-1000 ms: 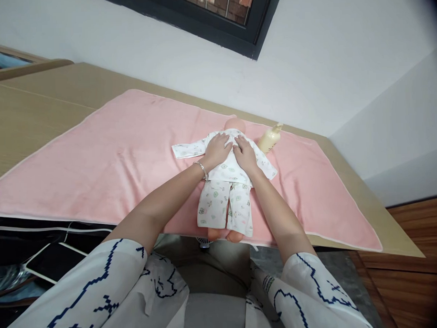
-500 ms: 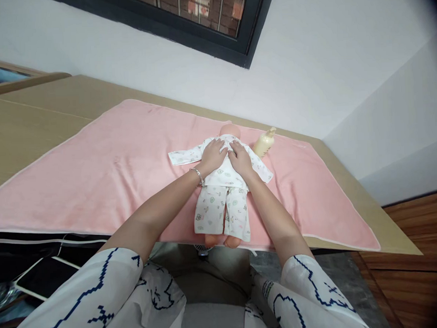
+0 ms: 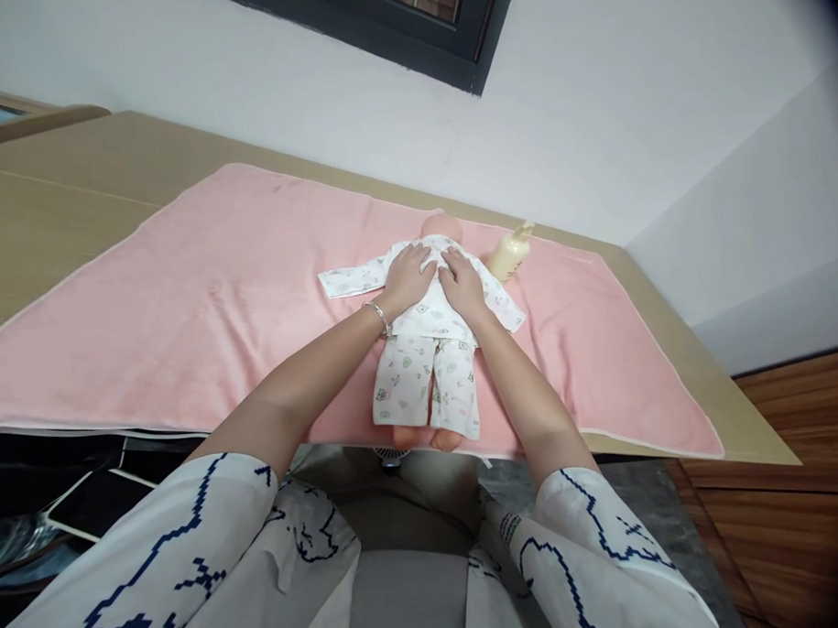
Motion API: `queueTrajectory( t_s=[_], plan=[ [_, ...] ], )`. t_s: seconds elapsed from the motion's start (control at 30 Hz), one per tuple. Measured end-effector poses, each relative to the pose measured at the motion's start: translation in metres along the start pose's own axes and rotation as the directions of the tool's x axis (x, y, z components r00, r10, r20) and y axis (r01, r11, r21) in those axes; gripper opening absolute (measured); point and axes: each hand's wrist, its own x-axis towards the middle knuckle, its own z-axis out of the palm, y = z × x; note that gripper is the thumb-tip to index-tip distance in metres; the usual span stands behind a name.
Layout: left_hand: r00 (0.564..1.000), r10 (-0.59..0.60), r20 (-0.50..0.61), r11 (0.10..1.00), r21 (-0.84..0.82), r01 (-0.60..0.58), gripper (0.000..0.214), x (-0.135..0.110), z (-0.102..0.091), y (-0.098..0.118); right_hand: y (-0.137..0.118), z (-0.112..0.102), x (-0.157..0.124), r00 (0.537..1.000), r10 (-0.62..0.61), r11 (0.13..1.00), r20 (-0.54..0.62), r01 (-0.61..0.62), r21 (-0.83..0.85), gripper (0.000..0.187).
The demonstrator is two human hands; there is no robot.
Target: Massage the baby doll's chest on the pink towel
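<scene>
A baby doll (image 3: 429, 321) in a white patterned top and trousers lies stretched out, its head toward the wall and its feet at the table's near edge. My left hand (image 3: 409, 276) rests flat on the left of its upper body, fingers extended. Flat on the right side of the same top lies my right hand (image 3: 460, 283), thumb close to the left one. Both palms are hidden against the cloth. Just right of the doll's shoulder, a pale yellow pump bottle (image 3: 509, 255) is on the pink blanket (image 3: 204, 285) beneath.
The blanket covers much of the wooden table (image 3: 57, 189), which runs along a white wall with a dark window frame (image 3: 444, 61). At lower left, below the tabletop, is a tablet-like device (image 3: 99, 501). Wooden cabinet fronts (image 3: 782, 484) are at right.
The whole scene sits slightly higher in view, as the camera has tipped down a little. My hands stay flat on the doll's top, with no clear shift.
</scene>
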Motion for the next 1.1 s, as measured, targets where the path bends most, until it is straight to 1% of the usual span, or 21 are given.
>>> queueTrajectory(
  t_s=[0.23, 0.33, 0.4, 0.47, 0.5, 0.53, 0.57, 0.6, 0.67, 0.7, 0.73, 0.77, 0.8, 0.83, 0.87, 0.9, 0.93, 0.97, 1.03, 1.1],
  plan=[
    [1.0, -0.014, -0.028, 1.0, -0.003, 0.014, 0.044, -0.001, 0.004, 0.001, -0.001, 0.003, -0.001, 1.0, 0.012, 1.0, -0.025, -0.012, -0.011, 0.047],
    [1.0, 0.002, -0.029, 1.0, 0.008, -0.002, 0.044, -0.001, 0.004, 0.001, 0.0, 0.004, -0.002, 0.999, 0.013, 1.0, -0.041, -0.013, -0.008, 0.046],
    [1.0, 0.0, -0.014, 1.0, 0.017, 0.001, 0.043, 0.001, 0.001, 0.002, -0.002, 0.004, -0.002, 0.999, 0.014, 1.0, -0.04, -0.014, -0.009, 0.045],
    [0.999, -0.032, 0.037, 0.999, 0.014, 0.031, 0.039, 0.006, -0.006, 0.006, -0.007, 0.002, -0.002, 1.0, 0.01, 1.0, -0.011, -0.01, -0.026, 0.045],
    [0.997, -0.055, 0.054, 0.998, 0.013, 0.054, 0.035, 0.01, -0.01, 0.01, -0.01, 0.0, -0.001, 1.0, 0.0, 0.999, 0.007, 0.0, -0.046, 0.046],
    [0.996, -0.073, 0.046, 0.997, 0.011, 0.073, 0.03, 0.015, -0.013, 0.015, -0.012, -0.004, 0.0, 1.0, -0.016, 0.997, 0.012, 0.017, -0.076, 0.048],
    [0.997, -0.08, 0.007, 0.997, -0.002, 0.08, 0.027, 0.021, -0.016, 0.022, -0.014, -0.01, 0.001, 0.999, -0.035, 0.993, -0.001, 0.035, -0.113, 0.051],
    [0.996, -0.077, -0.054, 0.996, -0.036, 0.075, 0.026, 0.027, -0.018, 0.03, -0.015, -0.017, 0.004, 0.998, -0.051, 0.987, -0.037, 0.045, -0.151, 0.054],
    [0.981, -0.092, -0.168, 0.981, -0.185, 0.061, 0.031, 0.04, -0.018, 0.05, -0.011, -0.035, 0.01, 0.985, -0.058, 0.978, -0.161, 0.024, -0.206, 0.061],
    [0.977, -0.126, -0.171, 0.953, -0.293, 0.071, 0.033, 0.046, -0.016, 0.062, -0.007, -0.046, 0.014, 0.972, -0.045, 0.976, -0.229, -0.006, -0.218, 0.064],
    [0.978, -0.17, -0.118, 0.906, -0.41, 0.108, 0.035, 0.052, -0.013, 0.073, -0.002, -0.057, 0.018, 0.957, -0.02, 0.975, -0.288, -0.046, -0.219, 0.066],
    [0.976, -0.216, -0.015, 0.84, -0.513, 0.178, 0.036, 0.058, -0.009, 0.085, 0.004, -0.068, 0.022, 0.943, 0.012, 0.972, -0.333, -0.089, -0.217, 0.067],
    [0.963, -0.243, 0.117, 0.761, -0.593, 0.264, 0.041, 0.063, -0.005, 0.096, 0.011, -0.078, 0.027, 0.93, 0.044, 0.968, -0.364, -0.129, -0.215, 0.068],
    [0.936, -0.244, 0.253, 0.675, -0.649, 0.352, 0.047, 0.067, 0.0, 0.106, 0.017, -0.086, 0.03, 0.925, 0.07, 0.964, -0.374, -0.159, -0.214, 0.068],
    [0.898, -0.23, 0.375, 0.582, -0.687, 0.436, 0.055, 0.071, 0.005, 0.115, 0.023, -0.093, 0.033, 0.929, 0.09, 0.96, -0.359, -0.176, -0.215, 0.067],
    [0.858, -0.207, 0.47, 0.478, -0.717, 0.508, 0.063, 0.075, 0.009, 0.123, 0.028, -0.098, 0.035, 0.94, 0.101, 0.959, -0.327, -0.18, -0.219, 0.065],
    [0.824, -0.181, 0.536, 0.366, -0.741, 0.563, 0.07, 0.078, 0.012, 0.13, 0.032, -0.102, 0.037, 0.952, 0.106, 0.958, -0.287, -0.175, -0.229, 0.062],
    [0.8, -0.161, 0.578, 0.25, -0.76, 0.6, 0.074, 0.08, 0.015, 0.136, 0.034, -0.105, 0.037, 0.962, 0.109, 0.954, -0.25, -0.172, -0.245, 0.059],
    [0.77, -0.136, 0.624, 0.018, -0.775, 0.632, 0.076, 0.085, 0.019, 0.145, 0.036, -0.111, 0.035, 0.971, 0.126, 0.938, -0.204, -0.183, -0.293, 0.054],
    [0.743, -0.132, 0.656, -0.166, -0.754, 0.635, 0.072, 0.085, 0.019, 0.15, 0.035, -0.12, 0.03, 0.975, 0.144, 0.919, -0.172, -0.196, -0.343, 0.051]
  ],
)
